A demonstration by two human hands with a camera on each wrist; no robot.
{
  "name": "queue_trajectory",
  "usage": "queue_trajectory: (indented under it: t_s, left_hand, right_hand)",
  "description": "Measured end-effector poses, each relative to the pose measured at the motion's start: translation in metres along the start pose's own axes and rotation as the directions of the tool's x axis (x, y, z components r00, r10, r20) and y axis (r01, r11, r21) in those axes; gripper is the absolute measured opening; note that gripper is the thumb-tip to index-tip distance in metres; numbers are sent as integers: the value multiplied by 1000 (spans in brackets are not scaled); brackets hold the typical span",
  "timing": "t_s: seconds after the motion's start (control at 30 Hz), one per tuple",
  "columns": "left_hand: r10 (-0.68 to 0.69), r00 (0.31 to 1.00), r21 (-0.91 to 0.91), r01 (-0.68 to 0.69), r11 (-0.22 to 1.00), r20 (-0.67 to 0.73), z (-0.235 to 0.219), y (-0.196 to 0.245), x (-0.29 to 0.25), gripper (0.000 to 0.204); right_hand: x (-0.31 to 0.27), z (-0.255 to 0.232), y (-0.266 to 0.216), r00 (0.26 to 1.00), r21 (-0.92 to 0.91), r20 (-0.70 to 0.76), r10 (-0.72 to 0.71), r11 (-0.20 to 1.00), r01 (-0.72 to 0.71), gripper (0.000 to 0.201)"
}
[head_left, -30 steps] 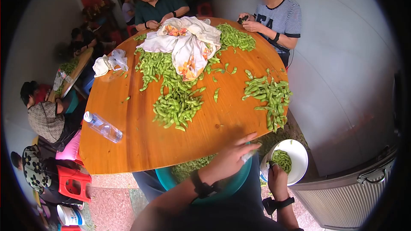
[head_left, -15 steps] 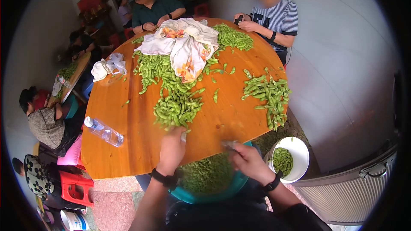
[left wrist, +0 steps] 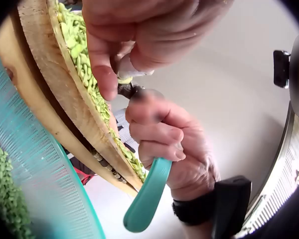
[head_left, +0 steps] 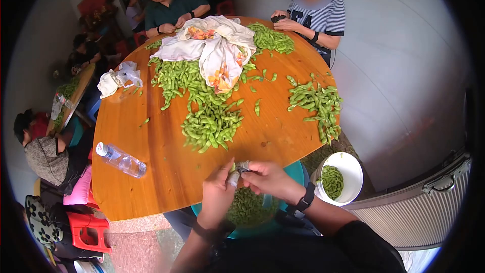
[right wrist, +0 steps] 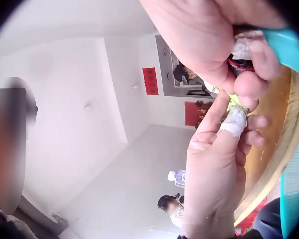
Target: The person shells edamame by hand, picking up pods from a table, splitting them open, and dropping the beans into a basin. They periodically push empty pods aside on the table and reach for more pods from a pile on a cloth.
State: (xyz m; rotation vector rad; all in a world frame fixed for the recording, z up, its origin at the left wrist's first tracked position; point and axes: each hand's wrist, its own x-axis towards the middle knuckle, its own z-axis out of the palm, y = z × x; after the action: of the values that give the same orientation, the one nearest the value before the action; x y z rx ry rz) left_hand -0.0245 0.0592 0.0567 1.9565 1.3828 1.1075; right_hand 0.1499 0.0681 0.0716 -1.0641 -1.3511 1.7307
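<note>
In the head view, my left hand (head_left: 217, 199) and right hand (head_left: 278, 182) meet over the table's near edge, fingertips close together. My left hand (right wrist: 212, 169), white tape (right wrist: 234, 123) round its thumb, pinches a green bean pod (right wrist: 234, 102) in the right wrist view. My right hand (left wrist: 174, 134) grips a tool by its teal handle (left wrist: 149, 194); dark material shows near its fingertips, and the tool's working end is hidden. Beneath the hands, a teal basket (head_left: 299, 174) contains small green beans (head_left: 247, 210). Just beyond them lies a heap of pods (head_left: 212, 126).
A white bucket (head_left: 356, 179) with green pods stands at right, beside a ribbed metal panel (head_left: 404, 227). On the wooden table (head_left: 161, 172) are a plastic bottle (head_left: 121, 161), a flowered cloth (head_left: 222, 65) and another pod pile (head_left: 318, 103). Two people sit across it.
My right hand has come from the bucket back over the basket. My left hand reached the near pod heap, then drew back, and the hands now meet at a pod.
</note>
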Motion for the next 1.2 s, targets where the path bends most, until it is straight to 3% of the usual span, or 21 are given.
queue_trajectory:
  t_s: [0.03, 0.1, 0.23, 0.3, 0.37, 0.43, 0.57, 0.67, 0.7, 0.77, 0.8, 0.83, 0.9, 0.93, 1.07, 1.2]
  left_hand:
    - [1, 1000, -4, -1, 1000, 1, 3, -5, -2, 39]
    - [-147, 989, -219, 139, 966, -20, 12, -18, -7, 37]
    - [-121, 991, -206, 106, 973, -61, 18, -17, -9, 35]
    - [-179, 983, -411, 150, 899, -32, 20, -17, -11, 37]
    - [-181, 983, -482, 149, 864, -19, 21, -15, -11, 37]
    - [-185, 983, -549, 149, 823, -11, 19, -14, -10, 37]
    - [-256, 958, -629, 277, 726, 126, 6, -12, -2, 35]
    - [-422, 840, -745, 515, 424, 341, -1, -8, 7, 29]
    - [-424, 839, -745, 516, 423, 340, 0, -7, 8, 29]
    - [-433, 831, -814, 498, 298, 349, 3, -3, 9, 28]
    - [-361, 891, -800, 420, 429, 274, 8, -4, 5, 29]
    - [-364, 891, -801, 418, 429, 270, 11, -7, 5, 29]
    - [-266, 937, -645, 349, 679, 227, 15, -12, 2, 29]
    - [-276, 926, -585, 376, 719, 257, 11, -9, 1, 30]
    - [-239, 957, -694, 283, 662, 163, 22, -7, -1, 32]
    - [-110, 977, -665, 204, 718, 181, 18, -11, -2, 35]
  right_hand:
    - [0, 3, 0, 1000, 4, 0, -13, 1000, 13, 12]
    - [1, 6, 7, 1000, 45, -20, -5, 999, 6, 12]
    - [2, 15, 12, 994, 129, -110, -12, 991, 26, 13]
    - [2, 20, 9, 991, 153, -129, -33, 987, 52, 13]
    - [-1, 20, 6, 987, 174, -153, -55, 981, 82, 13]
    - [-3, 19, 4, 989, 242, -149, 19, 970, 18, 14]
    - [-3, 10, 0, 987, 287, -103, 120, 954, -86, 14]
    - [-3, 7, -1, 986, 233, -98, 137, 966, -111, 15]
    - [-2, 7, -1, 985, 225, -122, 124, 970, -94, 15]
    - [1, 8, 3, 985, 213, -138, 108, 974, -77, 15]
    - [1, 11, 9, 985, 70, -163, -61, 995, 73, 15]
    - [1, 14, 10, 960, -75, -165, -229, 973, 219, 16]
    - [-4, 17, 4, 967, -50, -164, -195, 981, 189, 16]
    - [-6, 19, 2, 972, -25, -169, -165, 986, 163, 17]
    - [-10, 22, 2, 955, -37, -214, -207, 978, 204, 18]
    - [-12, 23, 4, 926, -158, -239, -293, 952, 261, 17]
